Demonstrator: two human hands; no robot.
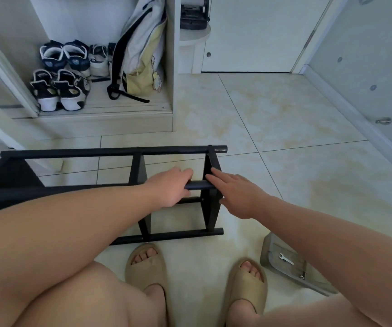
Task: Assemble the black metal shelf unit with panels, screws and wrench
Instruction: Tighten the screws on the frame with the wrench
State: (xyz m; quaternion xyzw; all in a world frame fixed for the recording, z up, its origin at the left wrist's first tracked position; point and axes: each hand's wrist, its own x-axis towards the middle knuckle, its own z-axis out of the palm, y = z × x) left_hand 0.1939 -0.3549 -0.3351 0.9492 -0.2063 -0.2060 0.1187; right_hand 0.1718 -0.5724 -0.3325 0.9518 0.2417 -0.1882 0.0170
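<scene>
Closet, far left: shoes [58, 76], backpack [140, 50]. Black shelf unit [110, 152] on its side on tile floor [272, 109], just ahead of sandalled feet. Left hand [172, 187]: grip clamped round crossbar [202, 185] beside end panel [211, 215]. Right hand [239, 197]: grip apart, fingers straight, touching that panel. Far right: wrench [285, 258] in grey tray [267, 249].
</scene>
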